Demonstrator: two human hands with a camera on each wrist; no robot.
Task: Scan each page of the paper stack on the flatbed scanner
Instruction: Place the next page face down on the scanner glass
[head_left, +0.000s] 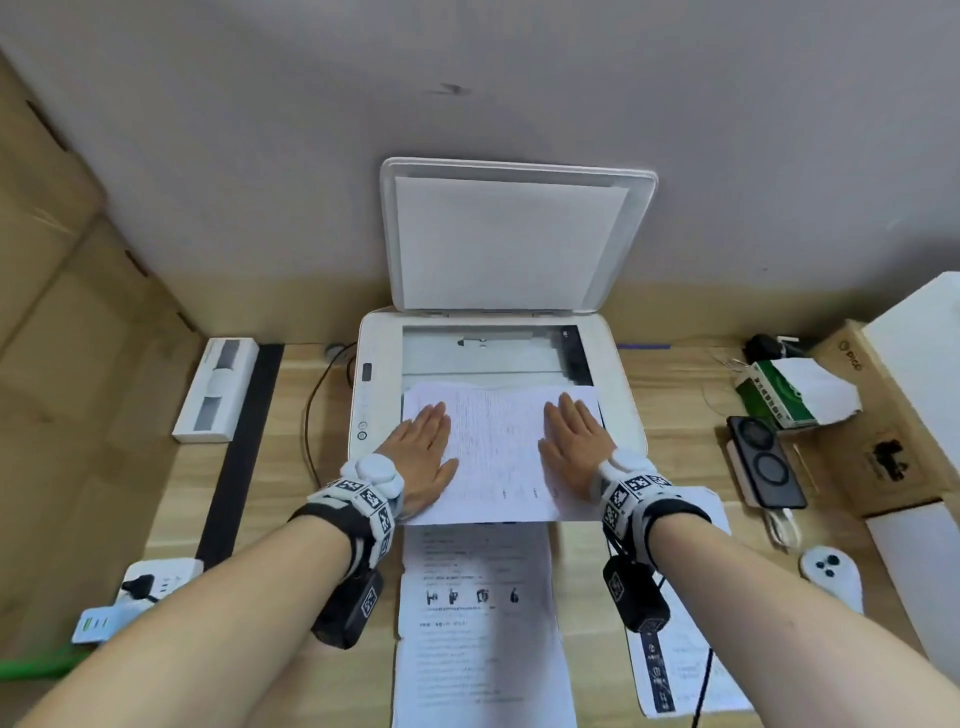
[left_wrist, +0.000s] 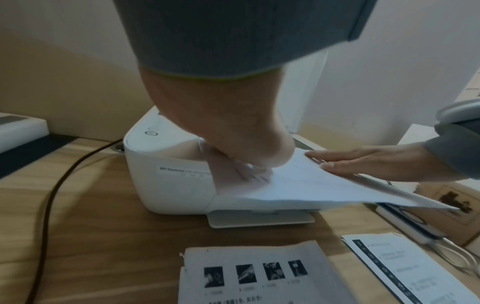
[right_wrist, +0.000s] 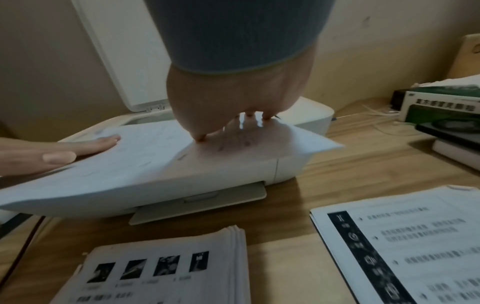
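- The sheet (head_left: 496, 457), thin white printed paper, lay flat on the flatbed scanner (head_left: 621, 410), overhanging its front edge; the glass toward the rear edge stayed bare under the raised lid (head_left: 514, 239).
- The left hand (head_left: 423, 457) and right hand (head_left: 574, 441) pressed it with straight fingers, gripping nothing.
- The paper stack (head_left: 478, 629) sat on the wooden desk (head_left: 670, 400) at its front edge, just before the scanner.

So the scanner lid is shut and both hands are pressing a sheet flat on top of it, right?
Not quite. The scanner lid is open, standing upright against the wall, as the head view shows. The rest holds: the left hand and right hand both lie flat on the sheet, which sits partly over the scanner glass and overhangs its front edge.
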